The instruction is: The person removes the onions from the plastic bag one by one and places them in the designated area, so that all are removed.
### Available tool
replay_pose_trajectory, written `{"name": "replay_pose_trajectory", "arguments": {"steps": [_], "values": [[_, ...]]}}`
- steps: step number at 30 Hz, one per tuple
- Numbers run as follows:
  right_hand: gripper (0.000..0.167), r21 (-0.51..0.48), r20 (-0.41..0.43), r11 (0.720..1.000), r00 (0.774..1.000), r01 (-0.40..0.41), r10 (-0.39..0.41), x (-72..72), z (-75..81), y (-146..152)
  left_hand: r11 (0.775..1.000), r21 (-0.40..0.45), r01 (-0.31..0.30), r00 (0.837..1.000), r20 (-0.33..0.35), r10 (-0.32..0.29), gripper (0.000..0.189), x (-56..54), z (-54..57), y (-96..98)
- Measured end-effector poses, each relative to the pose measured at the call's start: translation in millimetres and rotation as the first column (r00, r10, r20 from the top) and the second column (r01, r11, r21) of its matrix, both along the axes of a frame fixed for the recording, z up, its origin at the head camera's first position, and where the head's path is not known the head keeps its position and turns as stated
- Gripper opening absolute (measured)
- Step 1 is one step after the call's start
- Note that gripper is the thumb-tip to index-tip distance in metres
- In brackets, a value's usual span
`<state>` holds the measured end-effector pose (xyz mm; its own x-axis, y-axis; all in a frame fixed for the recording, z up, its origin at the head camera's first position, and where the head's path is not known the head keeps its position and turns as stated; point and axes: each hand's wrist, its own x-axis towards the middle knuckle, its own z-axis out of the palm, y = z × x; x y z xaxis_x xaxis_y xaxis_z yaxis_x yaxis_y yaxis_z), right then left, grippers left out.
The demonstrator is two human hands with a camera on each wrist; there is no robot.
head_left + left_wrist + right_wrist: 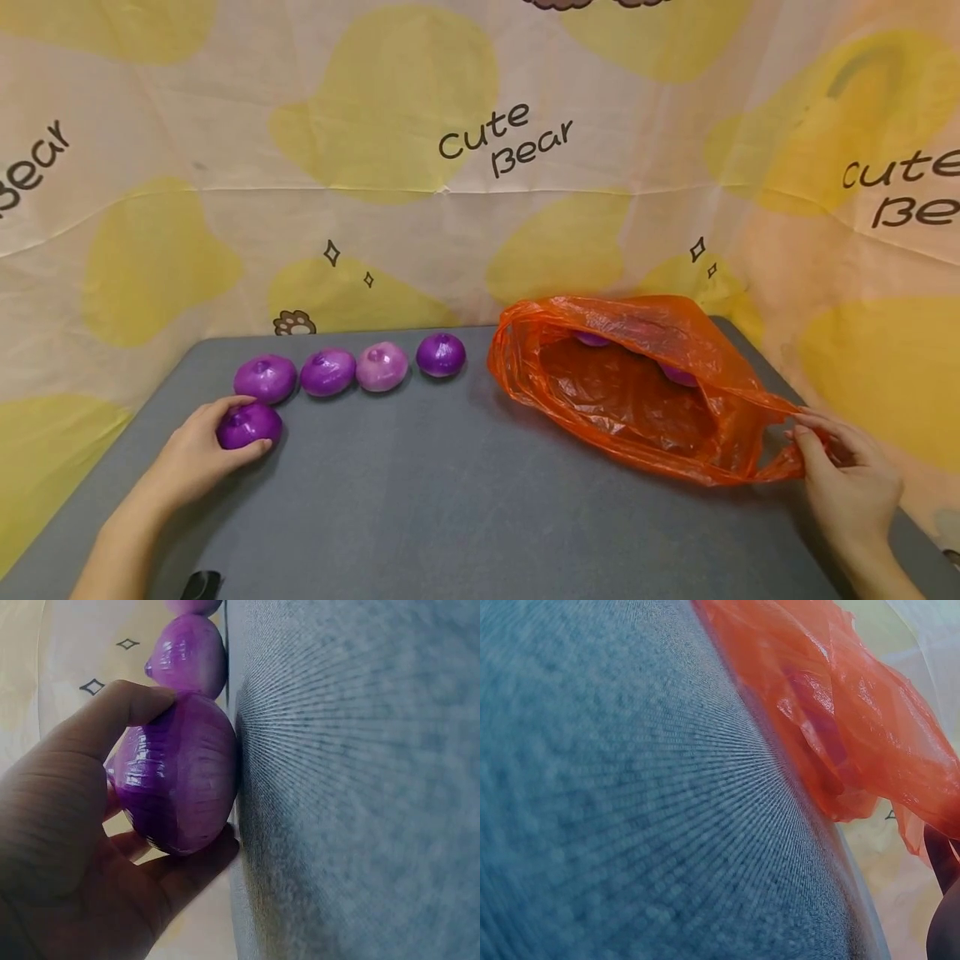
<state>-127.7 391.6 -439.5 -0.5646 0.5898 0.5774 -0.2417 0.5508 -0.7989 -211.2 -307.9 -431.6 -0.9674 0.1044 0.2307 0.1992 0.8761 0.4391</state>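
My left hand (197,450) grips a glossy purple onion (251,426) at the near left end of a group of onions; in the left wrist view that onion (184,776) sits between thumb and fingers, low against the table. Just behind it lies another purple onion (266,379). On the right, my right hand (851,475) pinches the handle of an orange plastic bag (637,425), whose mouth gapes toward the left front. Two purple onions show partly inside, one (592,339) at the back and one (678,375) farther right. The right wrist view shows the bag (840,712) and only part of the fingers.
Along the back of the grey table (420,500) stand a purple onion (327,372), a paler pink one (382,367) and a dark purple one (441,355). A small black object (201,585) lies at the front left edge. Patterned cloth (375,167) hangs behind.
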Motion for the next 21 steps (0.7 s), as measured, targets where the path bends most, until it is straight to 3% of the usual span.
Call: {"name": "replay_pose_trajectory", "arguments": {"steps": [7, 21], "values": [[0.018, -0.009, -0.005, 1.0, 1.0, -0.009, 0.009, -0.3, 1.1, -1.0, 1.0, 0.0, 0.012, 0.994, 0.106, -0.012, 0.076, 2.6, 3.0, -1.6], [0.017, 0.006, -0.039, 1.0, 0.999, 0.015, -0.015, 1.3, 2.7, 0.0, 0.997, -0.05, 0.05, 0.996, 0.072, -0.046, 0.082, 6.1, 9.9, -4.4]]}}
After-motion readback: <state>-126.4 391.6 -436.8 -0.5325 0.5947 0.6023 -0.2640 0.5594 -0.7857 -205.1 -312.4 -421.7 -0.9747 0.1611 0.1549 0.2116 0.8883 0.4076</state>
